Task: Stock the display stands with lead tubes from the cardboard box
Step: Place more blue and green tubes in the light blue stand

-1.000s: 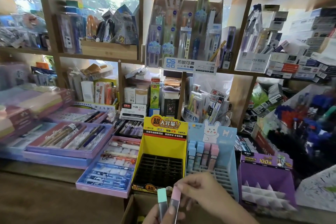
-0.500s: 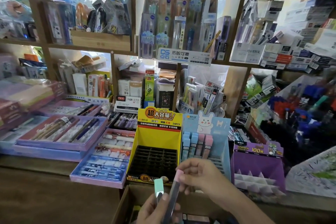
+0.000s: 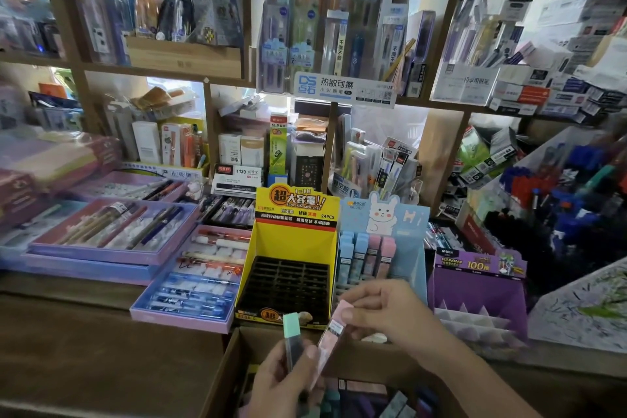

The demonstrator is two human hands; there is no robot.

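Observation:
My left hand (image 3: 283, 383) holds a green-capped lead tube (image 3: 292, 334) upright above the cardboard box (image 3: 220, 380), which has several more tubes inside. My right hand (image 3: 390, 314) pinches the top of a pink-capped lead tube (image 3: 334, 332) whose lower end lies against my left hand. Behind them stand three display stands: a yellow stand (image 3: 291, 261) with an empty black grid, a light blue rabbit stand (image 3: 383, 241) holding two blue and two pink tubes in its back row, and a purple stand (image 3: 478, 292) with empty white dividers.
Purple trays of pens (image 3: 112, 234) and a tray of blue and red pens (image 3: 200, 278) lie left of the stands on the wooden counter (image 3: 84, 343). A bin of blue and red pens (image 3: 570, 200) sits at right. Packed wooden shelves rise behind.
The pink tube has tilted to the right as my right hand draws its top away from the green tube. The view has shifted down and closer to the box.

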